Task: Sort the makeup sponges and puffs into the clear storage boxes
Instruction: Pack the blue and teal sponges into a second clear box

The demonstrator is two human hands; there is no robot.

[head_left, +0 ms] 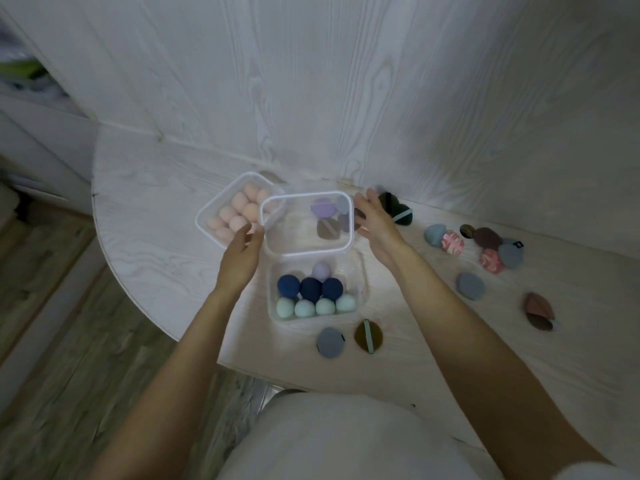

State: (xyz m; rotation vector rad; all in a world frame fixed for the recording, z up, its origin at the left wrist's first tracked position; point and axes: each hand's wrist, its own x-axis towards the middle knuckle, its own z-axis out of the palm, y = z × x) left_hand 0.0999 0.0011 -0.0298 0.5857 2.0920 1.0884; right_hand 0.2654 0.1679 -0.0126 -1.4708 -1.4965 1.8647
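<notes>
Head view: both hands flank a clear box (308, 223) of purple and brown puffs, which sits above the box of blue and mint sponges (313, 292). The left hand (240, 256) touches its left rim with fingers curled; the right hand (375, 220) is at its right wall, fingers spread. A box of peach sponges (230, 211) sits partly under its left corner. Loose puffs (485, 251) lie right of the boxes (a dark green puff (394, 209) is just behind the right hand). The table (138, 209) curves away left, bare there; the wall stands close behind.
</notes>
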